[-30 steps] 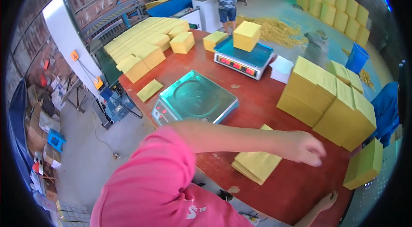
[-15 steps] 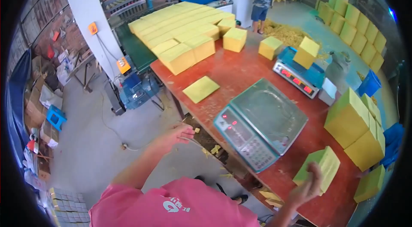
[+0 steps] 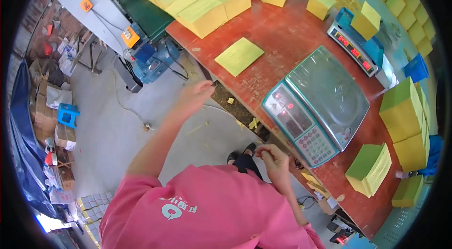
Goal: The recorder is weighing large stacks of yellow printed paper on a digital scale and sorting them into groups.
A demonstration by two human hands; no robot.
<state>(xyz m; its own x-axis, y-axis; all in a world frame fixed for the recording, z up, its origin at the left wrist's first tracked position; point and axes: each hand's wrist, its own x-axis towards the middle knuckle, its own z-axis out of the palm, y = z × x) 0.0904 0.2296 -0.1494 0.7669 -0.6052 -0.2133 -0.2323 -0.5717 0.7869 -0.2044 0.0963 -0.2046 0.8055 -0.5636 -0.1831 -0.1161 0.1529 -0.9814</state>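
Observation:
My left hand (image 3: 197,93) hovers just off the table's near edge, fingers stretched out with nothing in them. In front of my body, my right hand (image 3: 274,159) is loosely curled, and no object shows in it. Closest to the left hand on the table lies a low, flat stack of yellow paper sheets (image 3: 239,57). A digital scale (image 3: 325,103) with a steel pan and a keypad stands beyond my right hand, its pan bare. To the scale's right, a thicker yellow paper stack (image 3: 368,169) rests near the front edge, touched by neither hand.
Many yellow paper blocks (image 3: 214,11) cover the table's far left. A second scale (image 3: 351,44) with red digits carries a yellow block (image 3: 366,20). Tall yellow stacks (image 3: 402,117) stand at the right. A motor (image 3: 153,63) and a cable (image 3: 125,103) are on the floor at left.
My right hand has left the thicker paper stack at the right and drawn back to my body, its fingers curling. My left hand has risen slightly. The view has tilted down and turned.

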